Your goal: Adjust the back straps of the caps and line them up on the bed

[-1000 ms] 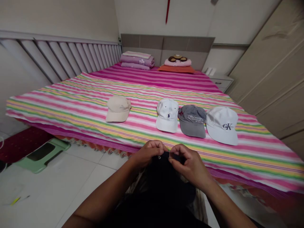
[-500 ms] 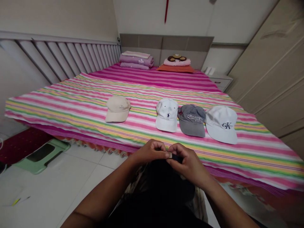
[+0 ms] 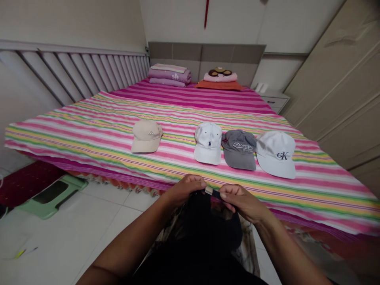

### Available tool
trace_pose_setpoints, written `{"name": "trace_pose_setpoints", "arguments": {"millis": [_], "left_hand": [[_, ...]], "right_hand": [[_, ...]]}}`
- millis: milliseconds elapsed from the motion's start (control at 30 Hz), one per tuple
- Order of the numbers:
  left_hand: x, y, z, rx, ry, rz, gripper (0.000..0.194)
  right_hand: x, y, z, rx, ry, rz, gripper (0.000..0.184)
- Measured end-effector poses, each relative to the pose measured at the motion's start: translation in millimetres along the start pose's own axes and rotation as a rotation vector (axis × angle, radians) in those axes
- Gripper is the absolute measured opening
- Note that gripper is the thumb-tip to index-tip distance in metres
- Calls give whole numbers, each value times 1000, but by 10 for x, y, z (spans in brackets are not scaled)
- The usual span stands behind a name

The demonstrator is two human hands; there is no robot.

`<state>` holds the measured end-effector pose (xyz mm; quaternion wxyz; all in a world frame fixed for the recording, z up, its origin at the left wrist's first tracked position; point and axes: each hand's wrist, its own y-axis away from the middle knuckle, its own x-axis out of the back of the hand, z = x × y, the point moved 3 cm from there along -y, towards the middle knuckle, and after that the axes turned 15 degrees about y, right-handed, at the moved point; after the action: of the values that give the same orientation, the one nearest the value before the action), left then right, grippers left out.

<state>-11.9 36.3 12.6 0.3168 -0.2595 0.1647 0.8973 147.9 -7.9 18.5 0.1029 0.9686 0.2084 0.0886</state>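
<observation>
A black cap hangs at the front edge of the bed, its strap and metal buckle uppermost. My left hand pinches the cap's back on the buckle's left side. On the other side, my right hand grips the dark strap between thumb and fingers. Beyond my hands lie a beige cap, a white cap with a small dark rider logo, a grey cap with white lettering and a white cap with dark "CK"-like letters. The last three touch or nearly touch.
The caps lie on a striped bedsheet. Folded purple bedding and an orange pillow with a pink one on top sit by the headboard. A green stool stands on the left floor; a nightstand is at the far right.
My right hand has moved right, away from my left, drawing the strap out so the buckle shows between them. The caps on the bed stay put.
</observation>
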Motion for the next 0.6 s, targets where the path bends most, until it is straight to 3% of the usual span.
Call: {"name": "trace_pose_setpoints", "arguments": {"millis": [167, 233, 333, 433, 600], "left_hand": [[-16, -28, -51, 31, 14, 0, 24], [-20, -30, -61, 39, 20, -23, 25], [-14, -31, -60, 26, -17, -53, 26], [2, -30, -54, 14, -61, -63, 26], [0, -12, -41, 26, -38, -51, 22]], "right_hand": [[-42, -16, -89, 83, 218, 163, 29], [-67, 17, -164, 176, 414, 283, 37], [-127, 88, -275, 300, 730, 410, 23], [-181, 137, -342, 399, 918, 454, 9], [-208, 152, -353, 426, 1037, 474, 8]]}}
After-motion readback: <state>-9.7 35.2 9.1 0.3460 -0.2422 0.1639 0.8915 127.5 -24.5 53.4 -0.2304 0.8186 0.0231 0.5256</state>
